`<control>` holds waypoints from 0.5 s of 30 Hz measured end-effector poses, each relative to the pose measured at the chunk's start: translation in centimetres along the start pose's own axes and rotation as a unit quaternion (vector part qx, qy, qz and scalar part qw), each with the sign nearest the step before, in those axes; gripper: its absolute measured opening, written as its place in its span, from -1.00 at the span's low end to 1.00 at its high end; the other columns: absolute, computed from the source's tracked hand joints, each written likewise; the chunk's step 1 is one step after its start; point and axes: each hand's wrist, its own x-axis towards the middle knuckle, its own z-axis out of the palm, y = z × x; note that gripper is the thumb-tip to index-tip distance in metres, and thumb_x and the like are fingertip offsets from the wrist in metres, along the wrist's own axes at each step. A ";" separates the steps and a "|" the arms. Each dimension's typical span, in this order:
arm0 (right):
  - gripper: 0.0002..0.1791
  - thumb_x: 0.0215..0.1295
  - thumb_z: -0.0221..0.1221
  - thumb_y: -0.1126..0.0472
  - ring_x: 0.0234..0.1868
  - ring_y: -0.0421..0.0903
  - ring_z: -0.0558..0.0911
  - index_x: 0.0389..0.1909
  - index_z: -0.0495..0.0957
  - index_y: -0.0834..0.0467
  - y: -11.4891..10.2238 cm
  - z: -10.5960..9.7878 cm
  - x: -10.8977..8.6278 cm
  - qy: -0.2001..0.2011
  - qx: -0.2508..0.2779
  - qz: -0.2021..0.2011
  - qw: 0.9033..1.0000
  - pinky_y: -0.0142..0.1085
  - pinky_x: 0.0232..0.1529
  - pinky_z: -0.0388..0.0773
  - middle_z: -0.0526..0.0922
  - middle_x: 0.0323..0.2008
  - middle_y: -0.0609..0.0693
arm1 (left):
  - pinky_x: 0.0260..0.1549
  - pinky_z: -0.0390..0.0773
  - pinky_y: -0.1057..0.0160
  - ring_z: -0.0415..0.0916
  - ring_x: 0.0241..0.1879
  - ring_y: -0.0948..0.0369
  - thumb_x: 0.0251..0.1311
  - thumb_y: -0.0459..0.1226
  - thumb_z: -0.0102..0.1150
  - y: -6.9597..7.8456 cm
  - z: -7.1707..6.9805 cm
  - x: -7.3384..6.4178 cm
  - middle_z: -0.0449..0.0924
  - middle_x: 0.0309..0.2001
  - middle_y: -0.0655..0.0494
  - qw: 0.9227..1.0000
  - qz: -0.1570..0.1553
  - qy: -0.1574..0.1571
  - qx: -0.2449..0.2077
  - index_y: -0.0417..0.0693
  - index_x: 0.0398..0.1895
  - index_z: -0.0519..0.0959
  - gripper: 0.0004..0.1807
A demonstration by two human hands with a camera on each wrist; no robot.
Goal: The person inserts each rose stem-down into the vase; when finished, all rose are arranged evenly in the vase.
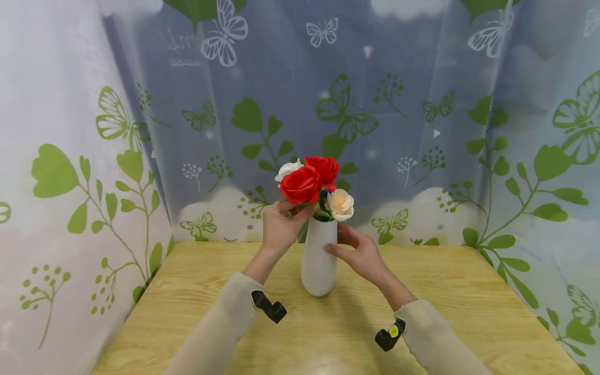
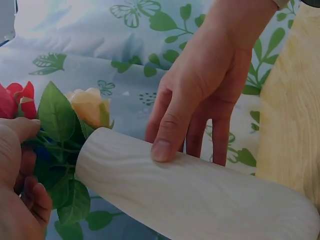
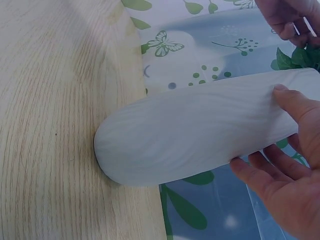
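Observation:
A white vase point(image 1: 320, 265) with a wavy surface stands upright on the wooden table. My right hand point(image 1: 363, 255) grips its upper part, thumb on the near side and fingers round the right and back. Artificial roses fill its mouth: a front red rose point(image 1: 300, 185), a second red rose point(image 1: 323, 169) behind, a white rose point(image 1: 288, 169) at left and a cream rose point(image 1: 340, 204) at right. Just under the front red bloom, my left hand point(image 1: 281, 224) pinches that rose with curled fingers; its stem is mostly hidden. Green leaves point(image 2: 56, 112) spread beside those fingers in the left wrist view.
The light wooden table point(image 1: 187, 307) extends around the vase. A patterned curtain point(image 1: 281, 78) with butterflies and leaves hangs behind and at both sides. Black wrist cameras point(image 1: 269, 307) sit on both cream sleeves point(image 1: 215, 323).

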 end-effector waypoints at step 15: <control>-0.25 0.35 0.44 0.01 0.31 0.15 0.65 0.52 0.43 -0.04 0.0 0.2 0.0 0.001 0.004 0.012 1.000 0.04 0.22 0.71 0.67 0.29 0.12 | -0.27 0.70 0.33 0.73 -0.21 -0.04 0.19 -0.40 0.43 -0.6 0.7 -0.5 0.83 -0.26 -0.17 0.999 -0.019 -0.033 0.034 -0.29 -0.28 0.82 -0.90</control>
